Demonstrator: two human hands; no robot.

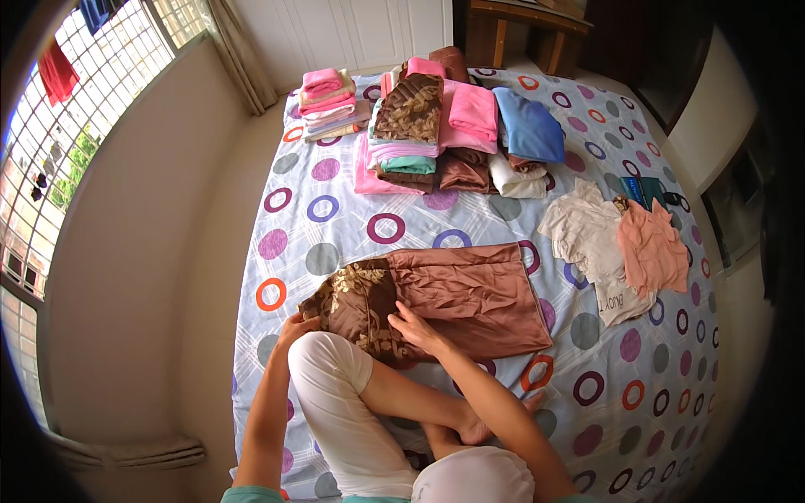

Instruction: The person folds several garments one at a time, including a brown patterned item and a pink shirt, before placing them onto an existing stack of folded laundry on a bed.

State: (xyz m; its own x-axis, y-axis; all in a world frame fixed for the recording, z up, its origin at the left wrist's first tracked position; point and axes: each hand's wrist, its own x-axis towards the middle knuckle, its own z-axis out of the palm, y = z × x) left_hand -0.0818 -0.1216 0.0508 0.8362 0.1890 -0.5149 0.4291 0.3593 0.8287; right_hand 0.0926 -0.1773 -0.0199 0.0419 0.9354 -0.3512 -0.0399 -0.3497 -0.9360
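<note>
A brown satin garment, seemingly a dress [470,293], lies flat across the bed in front of my crossed legs. Its left part is darker, with a gold flower pattern; the right part is plain and wrinkled. At the patterned end, my left hand [295,329] has its fingers closed on the edge, partly hidden beside my raised knee. My right hand [416,329] rests on the fabric near where pattern meets plain satin, its fingers stretched out and holding nothing.
Folded clothes in stacks [408,151] stand at the far side of the bed, with a smaller pile of towels [327,105] to their left. A white shirt [587,235] and a peach top [650,247] lie loose on the right. The bedsheet [386,228] has coloured circles.
</note>
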